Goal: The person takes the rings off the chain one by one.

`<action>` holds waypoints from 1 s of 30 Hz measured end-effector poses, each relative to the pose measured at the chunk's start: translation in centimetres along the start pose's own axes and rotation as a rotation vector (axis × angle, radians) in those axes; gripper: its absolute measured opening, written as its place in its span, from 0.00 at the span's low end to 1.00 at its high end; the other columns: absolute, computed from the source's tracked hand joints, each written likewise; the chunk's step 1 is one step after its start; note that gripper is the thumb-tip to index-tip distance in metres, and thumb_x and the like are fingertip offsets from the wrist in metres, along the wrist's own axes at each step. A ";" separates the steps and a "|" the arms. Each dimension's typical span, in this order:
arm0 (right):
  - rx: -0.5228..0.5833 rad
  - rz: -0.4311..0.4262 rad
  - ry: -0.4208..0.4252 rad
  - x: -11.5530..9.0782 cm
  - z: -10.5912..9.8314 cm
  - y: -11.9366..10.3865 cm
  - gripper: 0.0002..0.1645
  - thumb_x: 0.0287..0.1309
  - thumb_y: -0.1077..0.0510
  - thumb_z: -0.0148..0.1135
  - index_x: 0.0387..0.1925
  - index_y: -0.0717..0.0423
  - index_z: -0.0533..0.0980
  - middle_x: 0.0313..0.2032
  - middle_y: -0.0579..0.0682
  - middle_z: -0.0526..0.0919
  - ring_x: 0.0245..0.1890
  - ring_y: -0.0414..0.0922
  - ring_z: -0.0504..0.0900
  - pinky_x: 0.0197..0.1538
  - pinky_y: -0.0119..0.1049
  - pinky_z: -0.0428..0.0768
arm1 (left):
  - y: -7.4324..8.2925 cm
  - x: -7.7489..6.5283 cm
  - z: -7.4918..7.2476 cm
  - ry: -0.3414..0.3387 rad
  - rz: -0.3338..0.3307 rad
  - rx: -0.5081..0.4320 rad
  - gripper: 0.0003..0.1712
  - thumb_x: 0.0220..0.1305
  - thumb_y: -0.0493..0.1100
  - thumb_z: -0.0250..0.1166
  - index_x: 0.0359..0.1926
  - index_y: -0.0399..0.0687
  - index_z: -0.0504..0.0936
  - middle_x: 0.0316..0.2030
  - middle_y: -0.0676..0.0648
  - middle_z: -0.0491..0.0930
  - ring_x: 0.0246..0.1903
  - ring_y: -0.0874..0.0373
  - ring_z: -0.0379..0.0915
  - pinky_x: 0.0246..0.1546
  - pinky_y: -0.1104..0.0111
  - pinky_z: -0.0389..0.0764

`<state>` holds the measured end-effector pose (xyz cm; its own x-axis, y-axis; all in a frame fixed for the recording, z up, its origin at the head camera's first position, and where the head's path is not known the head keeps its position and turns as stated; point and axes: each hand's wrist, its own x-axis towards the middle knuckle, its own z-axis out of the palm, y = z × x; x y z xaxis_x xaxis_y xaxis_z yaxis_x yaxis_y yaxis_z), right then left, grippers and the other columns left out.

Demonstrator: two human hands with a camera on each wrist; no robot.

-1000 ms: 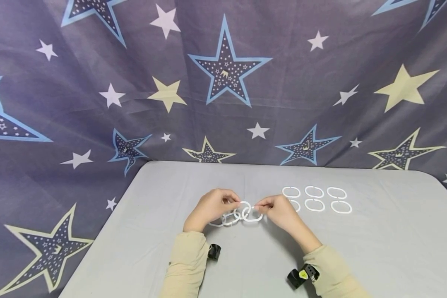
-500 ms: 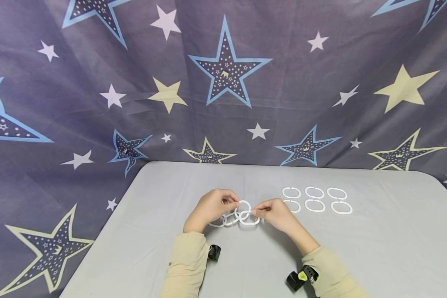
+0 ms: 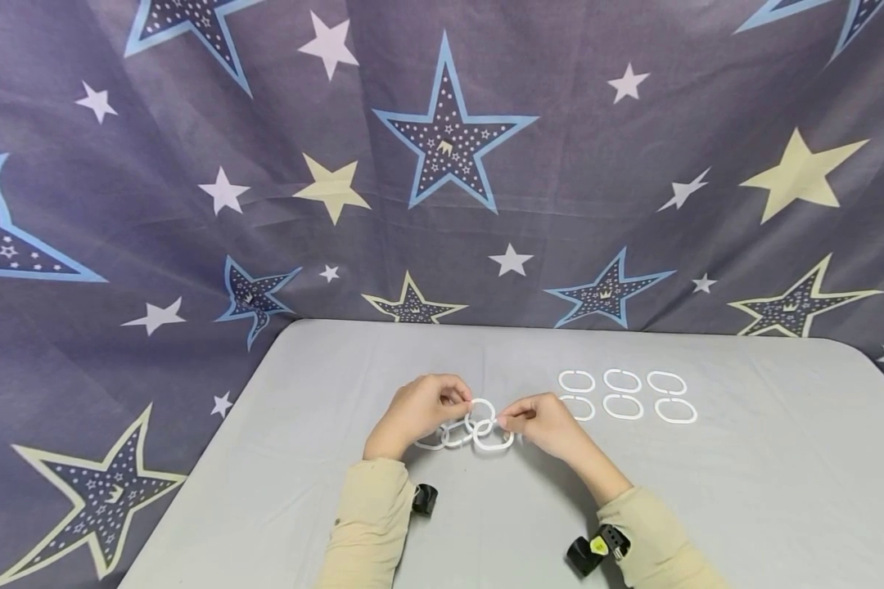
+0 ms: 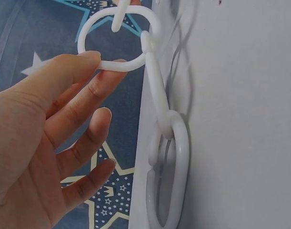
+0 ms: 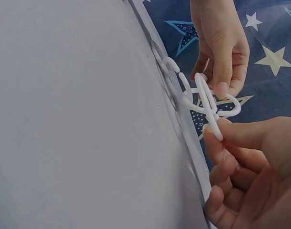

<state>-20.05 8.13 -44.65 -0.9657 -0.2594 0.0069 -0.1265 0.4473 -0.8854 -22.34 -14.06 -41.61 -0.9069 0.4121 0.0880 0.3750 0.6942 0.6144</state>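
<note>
My left hand point(image 3: 416, 413) pinches a white oval plastic chain link point(image 4: 124, 67) between thumb and forefinger, its other fingers spread loosely. From that link hangs a short chain, with a middle link point(image 4: 157, 86) and a lower split link point(image 4: 182, 162) trailing left over the table under the hand. Thumb and forefinger of my right hand point(image 3: 548, 421) pinch another white link point(image 5: 214, 126), which passes through the left-held one. In the head view this right-held link hangs below and between the two hands. My right fingertips cover part of it.
Several loose white links, among them a front-right one point(image 3: 675, 421), lie in two rows on the grey-covered table point(image 3: 766, 491), right of the hands. A dark star-patterned cloth point(image 3: 560, 188) hangs behind the table's back edge. Black cameras point(image 3: 584, 556) sit on the wrists.
The right hand has shifted slightly left with its link, closer to the left hand, then stayed nearly still. Its link overlaps the left-held link more. The left hand has barely moved.
</note>
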 end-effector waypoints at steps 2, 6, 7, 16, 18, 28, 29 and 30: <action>-0.002 -0.002 -0.007 0.0 0.0 -0.1 0.06 0.57 0.63 0.68 0.33 0.65 0.85 0.24 0.49 0.84 0.19 0.41 0.75 0.24 0.31 0.72 | 0.0 -0.1 -0.1 0.000 0.004 0.014 0.03 0.60 0.46 0.72 0.32 0.60 0.84 0.29 0.64 0.83 0.34 0.67 0.78 0.41 0.63 0.75; -0.005 -0.007 -0.024 0.0 -0.1 -0.3 0.06 0.57 0.65 0.67 0.33 0.66 0.85 0.25 0.50 0.85 0.21 0.41 0.76 0.25 0.31 0.73 | -0.1 -0.1 -0.2 0.003 0.000 0.029 0.04 0.60 0.46 0.72 0.32 0.60 0.84 0.29 0.64 0.83 0.32 0.68 0.78 0.40 0.62 0.75; -0.006 -0.008 -0.027 0.0 -0.1 -0.4 0.06 0.57 0.64 0.67 0.33 0.66 0.84 0.25 0.51 0.85 0.21 0.41 0.76 0.25 0.31 0.73 | -0.1 -0.1 -0.2 0.004 -0.001 0.033 0.04 0.60 0.47 0.72 0.32 0.60 0.84 0.28 0.65 0.83 0.32 0.68 0.78 0.40 0.62 0.75; -0.031 -0.007 -0.005 0.1 -0.7 -0.5 0.06 0.58 0.63 0.67 0.34 0.65 0.85 0.24 0.49 0.84 0.21 0.43 0.76 0.25 0.31 0.73 | -0.5 -0.1 -0.3 0.011 -0.014 0.026 0.04 0.60 0.46 0.72 0.32 0.59 0.84 0.28 0.64 0.83 0.31 0.68 0.77 0.40 0.61 0.75; -0.040 -0.006 0.007 0.2 -1.0 -0.5 0.06 0.59 0.63 0.67 0.34 0.64 0.85 0.23 0.49 0.84 0.22 0.43 0.76 0.25 0.31 0.73 | -0.4 -0.2 -0.4 0.016 -0.020 0.021 0.04 0.60 0.45 0.72 0.31 0.59 0.84 0.29 0.63 0.83 0.32 0.67 0.78 0.41 0.61 0.75; -0.110 0.004 0.098 0.4 -3.4 0.1 0.07 0.57 0.63 0.68 0.35 0.65 0.84 0.25 0.50 0.85 0.25 0.43 0.77 0.30 0.33 0.74 | -0.4 -0.2 -0.1 0.024 -0.020 0.010 0.03 0.61 0.44 0.71 0.33 0.57 0.84 0.29 0.63 0.84 0.32 0.67 0.78 0.44 0.62 0.75; -0.122 0.006 0.112 0.6 -3.6 0.2 0.07 0.57 0.62 0.69 0.35 0.65 0.84 0.26 0.50 0.85 0.25 0.42 0.77 0.30 0.33 0.74 | -0.4 -0.2 -0.1 0.022 -0.022 0.008 0.03 0.61 0.44 0.71 0.33 0.57 0.84 0.29 0.63 0.84 0.32 0.67 0.78 0.43 0.62 0.75; -0.130 0.008 0.124 0.7 -3.8 0.2 0.08 0.57 0.62 0.69 0.35 0.65 0.84 0.26 0.51 0.86 0.24 0.42 0.77 0.29 0.34 0.74 | -0.4 -0.2 -0.1 0.019 -0.021 0.006 0.03 0.61 0.44 0.71 0.34 0.57 0.84 0.30 0.62 0.84 0.32 0.67 0.78 0.43 0.62 0.75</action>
<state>-21.61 11.30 -43.05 -0.9864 -0.1516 0.0639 -0.1388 0.5581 -0.8181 -22.35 -14.51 -41.82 -0.9182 0.3857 0.0899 0.3566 0.7065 0.6113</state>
